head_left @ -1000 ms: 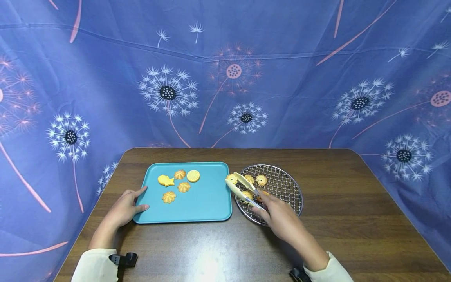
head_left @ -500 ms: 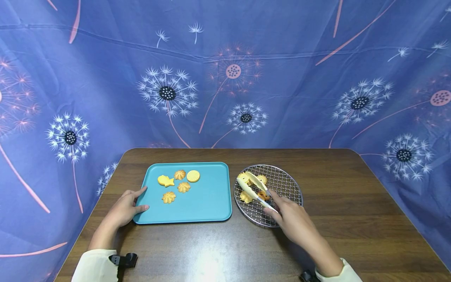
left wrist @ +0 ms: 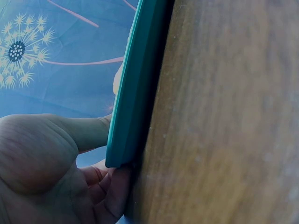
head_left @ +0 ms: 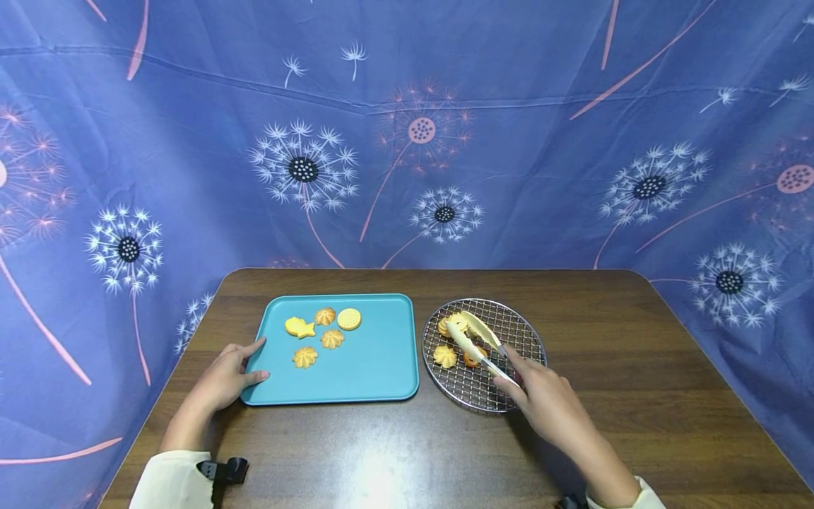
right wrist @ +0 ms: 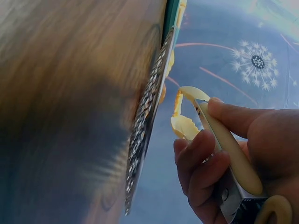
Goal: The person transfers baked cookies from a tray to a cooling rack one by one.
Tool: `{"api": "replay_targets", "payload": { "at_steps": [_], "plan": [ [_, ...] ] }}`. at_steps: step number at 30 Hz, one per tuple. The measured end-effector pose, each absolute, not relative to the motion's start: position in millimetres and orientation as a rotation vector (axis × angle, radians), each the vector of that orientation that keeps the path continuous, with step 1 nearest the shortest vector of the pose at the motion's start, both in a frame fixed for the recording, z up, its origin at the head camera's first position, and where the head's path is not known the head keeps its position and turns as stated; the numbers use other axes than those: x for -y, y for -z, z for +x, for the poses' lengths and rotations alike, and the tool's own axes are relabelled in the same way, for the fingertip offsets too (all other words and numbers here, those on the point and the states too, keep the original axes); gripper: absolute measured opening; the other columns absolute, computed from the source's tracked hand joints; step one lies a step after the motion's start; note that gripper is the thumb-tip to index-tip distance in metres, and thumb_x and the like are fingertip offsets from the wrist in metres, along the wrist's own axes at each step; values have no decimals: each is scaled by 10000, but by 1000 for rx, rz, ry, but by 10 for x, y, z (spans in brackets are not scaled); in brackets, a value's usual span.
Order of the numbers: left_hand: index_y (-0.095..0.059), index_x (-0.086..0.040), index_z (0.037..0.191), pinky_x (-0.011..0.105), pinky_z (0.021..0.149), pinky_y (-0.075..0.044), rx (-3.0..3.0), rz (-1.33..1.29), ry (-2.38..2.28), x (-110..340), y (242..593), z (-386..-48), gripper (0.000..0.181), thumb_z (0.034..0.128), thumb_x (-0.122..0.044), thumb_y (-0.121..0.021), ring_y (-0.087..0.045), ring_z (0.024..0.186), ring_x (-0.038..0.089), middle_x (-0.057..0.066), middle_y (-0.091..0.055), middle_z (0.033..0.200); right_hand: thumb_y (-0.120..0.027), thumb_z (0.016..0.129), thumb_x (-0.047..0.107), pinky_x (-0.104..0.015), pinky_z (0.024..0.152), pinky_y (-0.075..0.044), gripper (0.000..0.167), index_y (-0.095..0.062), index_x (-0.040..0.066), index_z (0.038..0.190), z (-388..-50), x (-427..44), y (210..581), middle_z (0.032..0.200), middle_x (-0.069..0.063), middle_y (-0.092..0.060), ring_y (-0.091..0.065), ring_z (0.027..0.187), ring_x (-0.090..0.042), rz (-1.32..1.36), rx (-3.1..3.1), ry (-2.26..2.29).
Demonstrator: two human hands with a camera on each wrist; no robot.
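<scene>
My left hand [head_left: 222,377] grips the left edge of a turquoise tray [head_left: 375,367], thumb on top and several fingers curled under in the left wrist view. My right hand [head_left: 550,403] holds metal tongs [right wrist: 233,144] with cream tips and grips. Between the tong tips is a pale yellow cookie [right wrist: 178,103], held above a round wire rack [head_left: 509,339]. On the rack lie a flower-shaped cookie [head_left: 445,356] and a browner cookie [head_left: 472,358]. Another cookie [head_left: 443,326] shows partly behind the tong tips; the tongs may hide more.
The tray carries a fish-shaped cookie [head_left: 299,326], a round cookie [head_left: 348,319] and several flower-shaped cookies [head_left: 305,357]. Tray and rack stand nearly side by side on a brown wooden table [head_left: 610,339]. A blue dandelion-print cloth [head_left: 540,177] hangs behind.
My right hand has moved the tongs, with the cookie in them, rightward from the tray's right edge to over the rack. My left hand and the tray have stayed still.
</scene>
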State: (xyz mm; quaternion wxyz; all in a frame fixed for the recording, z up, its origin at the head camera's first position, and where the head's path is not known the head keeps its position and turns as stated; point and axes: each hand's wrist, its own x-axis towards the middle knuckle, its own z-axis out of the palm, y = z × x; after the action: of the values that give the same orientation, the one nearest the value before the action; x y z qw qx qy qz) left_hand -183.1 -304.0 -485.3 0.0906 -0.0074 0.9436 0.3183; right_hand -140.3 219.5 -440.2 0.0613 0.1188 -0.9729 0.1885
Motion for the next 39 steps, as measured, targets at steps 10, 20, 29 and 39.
{"api": "replay_targets", "payload": {
  "at_steps": [10, 20, 29, 39],
  "plan": [
    [-397, 37, 1544, 361, 719, -376, -2818, -15, -934, 3036, 4846, -1836, 730, 941, -156, -760, -446, 859, 251, 175, -477, 1050, -663, 1018, 342, -660, 899, -502, 615, -490, 35, 1522, -1406, -2339, 4426, 1327, -318, -615, -635, 1112, -543, 321, 2965, -573],
    [-405, 40, 1538, 358, 707, -370, -2832, -1, -925, 3047, 4863, -1831, 730, 934, -156, -765, -442, 846, 246, 171, -474, 1035, -658, 1019, 356, -671, 841, -511, 617, -499, 16, 1509, -1434, -2476, 4467, 1265, -330, -638, -656, 1020, -558, 279, 2983, -551],
    [-389, 27, 1552, 355, 704, -363, -2815, -19, -930, 3040, 4866, -1829, 732, 942, -148, -754, -429, 839, 245, 159, -464, 1033, -663, 1019, 325, -658, 796, -523, 592, -516, -9, 1484, -1474, -2605, 4505, 1202, -328, -664, -662, 1006, -542, 287, 2985, -501],
    [-390, 33, 1549, 359, 699, -358, -2814, -18, -930, 3037, 4855, -1819, 727, 944, -144, -751, -426, 829, 249, 155, -461, 1013, -657, 1020, 346, -600, 647, -520, 616, -507, -40, 1477, -1514, -2684, 4504, 1057, -258, -697, -685, 828, -431, 264, 3014, -466]
  ]
}}
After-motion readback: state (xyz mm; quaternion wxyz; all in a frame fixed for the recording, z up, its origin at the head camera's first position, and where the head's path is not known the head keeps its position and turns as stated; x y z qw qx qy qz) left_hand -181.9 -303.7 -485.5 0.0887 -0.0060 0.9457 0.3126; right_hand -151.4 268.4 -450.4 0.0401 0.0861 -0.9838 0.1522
